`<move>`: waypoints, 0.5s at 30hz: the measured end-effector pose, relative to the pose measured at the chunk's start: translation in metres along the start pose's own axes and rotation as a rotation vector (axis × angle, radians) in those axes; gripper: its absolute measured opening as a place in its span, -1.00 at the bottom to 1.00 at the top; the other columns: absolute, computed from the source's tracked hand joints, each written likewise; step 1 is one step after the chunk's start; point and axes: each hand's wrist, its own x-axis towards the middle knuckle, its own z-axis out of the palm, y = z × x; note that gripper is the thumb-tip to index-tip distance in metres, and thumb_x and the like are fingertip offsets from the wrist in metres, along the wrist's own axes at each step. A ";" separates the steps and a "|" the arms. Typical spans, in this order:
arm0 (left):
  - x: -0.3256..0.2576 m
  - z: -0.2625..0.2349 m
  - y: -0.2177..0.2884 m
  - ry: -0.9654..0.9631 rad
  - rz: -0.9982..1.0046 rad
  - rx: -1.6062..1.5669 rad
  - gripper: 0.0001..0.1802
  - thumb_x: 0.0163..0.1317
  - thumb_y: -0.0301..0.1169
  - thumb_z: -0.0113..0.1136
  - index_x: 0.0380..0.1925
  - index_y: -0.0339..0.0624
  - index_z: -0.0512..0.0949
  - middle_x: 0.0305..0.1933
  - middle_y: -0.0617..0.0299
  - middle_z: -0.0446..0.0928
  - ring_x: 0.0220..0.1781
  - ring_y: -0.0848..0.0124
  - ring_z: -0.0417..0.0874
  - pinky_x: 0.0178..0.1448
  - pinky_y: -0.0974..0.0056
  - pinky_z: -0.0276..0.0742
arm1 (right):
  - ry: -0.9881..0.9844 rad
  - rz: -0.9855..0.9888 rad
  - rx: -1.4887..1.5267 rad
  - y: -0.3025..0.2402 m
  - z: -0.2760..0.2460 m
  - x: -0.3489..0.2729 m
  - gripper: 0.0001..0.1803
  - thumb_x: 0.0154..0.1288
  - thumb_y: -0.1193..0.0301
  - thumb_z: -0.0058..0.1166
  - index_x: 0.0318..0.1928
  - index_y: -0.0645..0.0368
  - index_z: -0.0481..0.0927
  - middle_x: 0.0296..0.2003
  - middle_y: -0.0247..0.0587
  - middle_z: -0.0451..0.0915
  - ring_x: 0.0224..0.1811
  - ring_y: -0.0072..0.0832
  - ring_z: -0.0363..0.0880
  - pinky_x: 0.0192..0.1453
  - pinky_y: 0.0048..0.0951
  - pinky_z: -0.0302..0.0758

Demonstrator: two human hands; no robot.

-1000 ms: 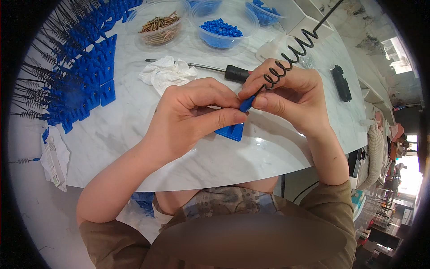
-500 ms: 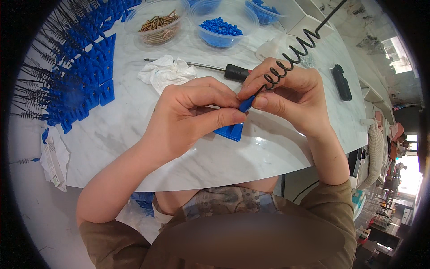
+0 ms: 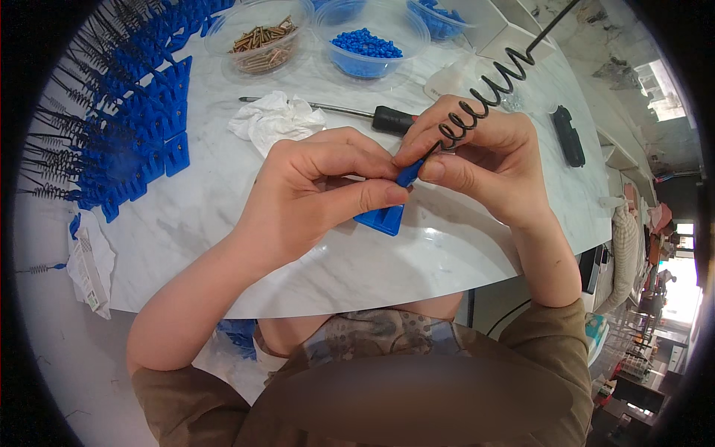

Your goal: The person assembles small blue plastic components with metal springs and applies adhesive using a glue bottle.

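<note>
Both my hands meet over a white marbled table, around a blue plastic clip (image 3: 383, 220) joined to a black coiled wire. My left hand (image 3: 305, 182) is closed on the clip, with thumb and fingers hiding most of it; its flat end shows below the thumb. A blue neck (image 3: 409, 173) of the clip sticks out between the two hands. With thumb and forefinger, my right hand (image 3: 488, 160) pinches by this neck, where the coiled wire (image 3: 482, 104) enters. The wire slants up to the right, its coils passing in front of the right fingers. Its far end runs out of view.
At the left lie rows of blue clips (image 3: 141, 141) with coiled wires. Clear tubs at the back hold brass-coloured pins (image 3: 262, 37) and small blue pieces (image 3: 365, 45). Beyond my hands are a crumpled tissue (image 3: 275, 123) and a screwdriver (image 3: 391, 120). A black handled object (image 3: 568, 136) lies right.
</note>
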 end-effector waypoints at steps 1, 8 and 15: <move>0.000 0.000 -0.001 -0.003 0.002 0.012 -0.85 0.02 -0.59 0.35 -0.34 -0.31 0.68 -0.22 0.18 0.60 -0.15 0.44 0.57 -0.06 0.39 0.44 | -0.001 -0.006 -0.008 0.000 0.000 0.000 -0.88 0.06 0.64 0.28 -0.35 0.38 0.63 -0.34 -0.17 0.60 -0.23 -0.50 0.59 -0.11 -0.53 0.55; 0.000 -0.001 0.000 0.010 -0.040 -0.037 -0.84 -0.01 -0.61 0.36 -0.35 -0.32 0.67 -0.17 0.16 0.58 -0.13 0.45 0.57 -0.04 0.40 0.46 | 0.015 0.025 0.049 0.001 0.001 0.000 -0.87 0.07 0.64 0.28 -0.34 0.39 0.62 -0.31 -0.18 0.58 -0.22 -0.51 0.59 -0.10 -0.54 0.55; 0.001 -0.001 -0.001 0.000 -0.031 -0.038 -0.84 0.00 -0.62 0.36 -0.35 -0.33 0.66 -0.17 0.16 0.58 -0.13 0.45 0.57 -0.03 0.41 0.46 | 0.007 0.025 0.043 0.001 0.001 0.000 -0.88 0.08 0.65 0.26 -0.33 0.39 0.62 -0.31 -0.17 0.59 -0.22 -0.51 0.60 -0.09 -0.53 0.56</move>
